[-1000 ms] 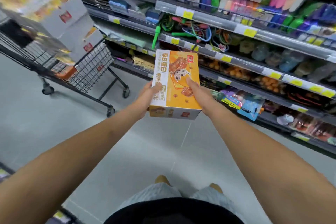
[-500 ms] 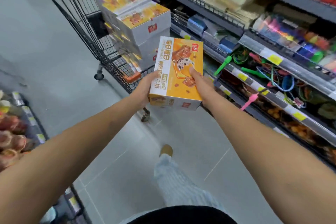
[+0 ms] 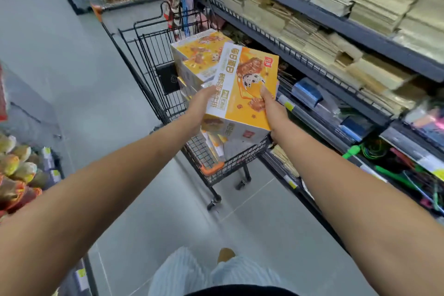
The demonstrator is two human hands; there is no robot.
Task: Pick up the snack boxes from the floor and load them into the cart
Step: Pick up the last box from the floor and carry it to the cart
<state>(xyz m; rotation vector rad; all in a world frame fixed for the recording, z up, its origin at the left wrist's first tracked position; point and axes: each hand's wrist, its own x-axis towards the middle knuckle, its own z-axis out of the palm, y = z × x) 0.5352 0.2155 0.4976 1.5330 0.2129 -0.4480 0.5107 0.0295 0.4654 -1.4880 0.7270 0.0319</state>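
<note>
Over cart (image 3: 209,170) now, box (image 3: 242,94) seemingly tilted more

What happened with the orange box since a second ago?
The person carried the snack box up the aisle to the cart; it now hangs over the boxes stacked inside. Left hand and right hand grip it exactly as before.

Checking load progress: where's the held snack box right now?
Head view, centre: the snack box is gripped between left hand and right hand, above the cart basket's near end, beside the stacked boxes.
</note>
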